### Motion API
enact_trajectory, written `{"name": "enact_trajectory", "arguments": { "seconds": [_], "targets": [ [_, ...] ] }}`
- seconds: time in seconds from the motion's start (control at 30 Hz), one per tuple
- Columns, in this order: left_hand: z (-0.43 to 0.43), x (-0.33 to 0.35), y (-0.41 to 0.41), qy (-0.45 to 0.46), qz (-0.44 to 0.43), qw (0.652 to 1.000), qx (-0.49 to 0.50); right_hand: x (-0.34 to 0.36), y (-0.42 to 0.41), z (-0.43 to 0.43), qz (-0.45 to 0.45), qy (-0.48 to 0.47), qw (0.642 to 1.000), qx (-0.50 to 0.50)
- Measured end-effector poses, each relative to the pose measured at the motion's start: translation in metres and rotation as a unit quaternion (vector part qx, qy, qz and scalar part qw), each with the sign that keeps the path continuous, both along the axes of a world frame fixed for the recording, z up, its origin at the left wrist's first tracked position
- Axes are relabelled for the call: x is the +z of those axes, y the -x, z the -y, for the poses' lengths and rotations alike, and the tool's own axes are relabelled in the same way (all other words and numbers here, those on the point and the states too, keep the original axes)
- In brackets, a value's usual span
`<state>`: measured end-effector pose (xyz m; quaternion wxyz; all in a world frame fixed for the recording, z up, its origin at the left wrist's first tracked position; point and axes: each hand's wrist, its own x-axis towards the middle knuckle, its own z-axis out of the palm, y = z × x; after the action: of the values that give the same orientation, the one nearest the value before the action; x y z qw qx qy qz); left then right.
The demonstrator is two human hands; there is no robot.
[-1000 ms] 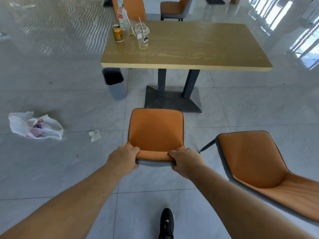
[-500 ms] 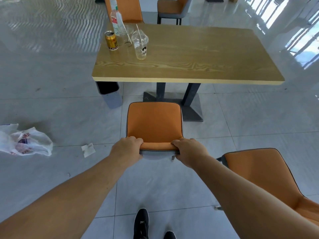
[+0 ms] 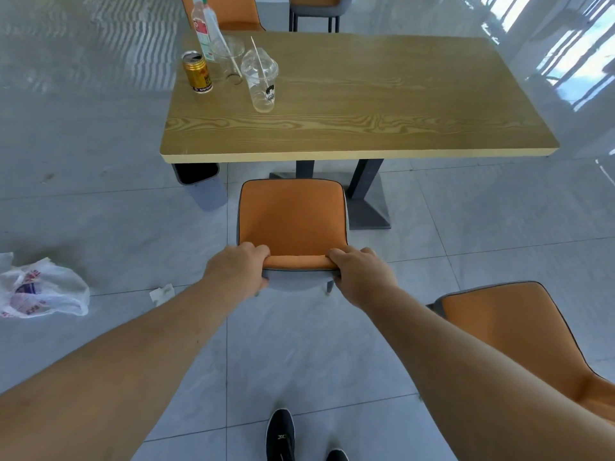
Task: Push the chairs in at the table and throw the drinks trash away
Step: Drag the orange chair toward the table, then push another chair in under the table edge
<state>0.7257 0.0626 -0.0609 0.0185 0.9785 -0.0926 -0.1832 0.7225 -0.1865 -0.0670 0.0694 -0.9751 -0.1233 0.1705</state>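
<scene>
An orange chair (image 3: 291,221) stands in front of me, its seat front close to the near edge of the wooden table (image 3: 382,104). My left hand (image 3: 238,269) and my right hand (image 3: 361,274) both grip the top of its backrest. On the table's far left corner stand a gold can (image 3: 197,72), a plastic bottle (image 3: 203,28), a clear lidded cup with a straw (image 3: 260,82) and another clear cup (image 3: 229,54). A second orange chair (image 3: 519,334) stands away from the table at my right.
A grey waste bin (image 3: 203,186) stands on the floor under the table's left near corner. A white plastic bag (image 3: 40,289) and a paper scrap (image 3: 162,292) lie on the tiled floor at left. Two more chairs (image 3: 314,5) stand beyond the table.
The chair in my hands has moved forward toward the table, and I have stepped after it. The table now looks nearer and the second chair has dropped back to my right.
</scene>
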Motion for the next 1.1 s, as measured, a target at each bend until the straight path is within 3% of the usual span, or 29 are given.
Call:
{"name": "enact_trajectory", "arguments": {
  "seconds": [0.1, 0.27, 0.4, 0.53, 0.83, 1.1],
  "targets": [
    [0.008, 0.006, 0.001, -0.013, -0.041, 0.999, 0.027, 0.013, 0.005, 0.005, -0.024, 0.008, 1.000, -0.011],
    [0.049, 0.039, 0.001, -0.153, -0.078, 0.985, 0.028, 0.053, 0.023, 0.041, 0.013, 0.056, 0.998, -0.004],
    [0.111, 0.067, 0.015, -0.033, 0.011, 0.998, -0.057, 0.093, 0.052, 0.098, 0.051, 0.076, 0.996, -0.017],
    [0.199, 0.099, 0.047, 0.073, 0.057, 0.989, -0.111, 0.139, 0.101, 0.178, 0.098, 0.081, 0.990, -0.061],
    [0.444, 0.148, 0.210, 0.132, 0.063, 0.976, -0.162, 0.198, 0.304, 0.398, 0.188, 0.072, 0.966, -0.161],
    [0.610, 0.132, 0.359, 0.145, 0.054, 0.967, -0.203, 0.186, 0.466, 0.556, 0.148, 0.051, 0.959, -0.238]
  ]
}}
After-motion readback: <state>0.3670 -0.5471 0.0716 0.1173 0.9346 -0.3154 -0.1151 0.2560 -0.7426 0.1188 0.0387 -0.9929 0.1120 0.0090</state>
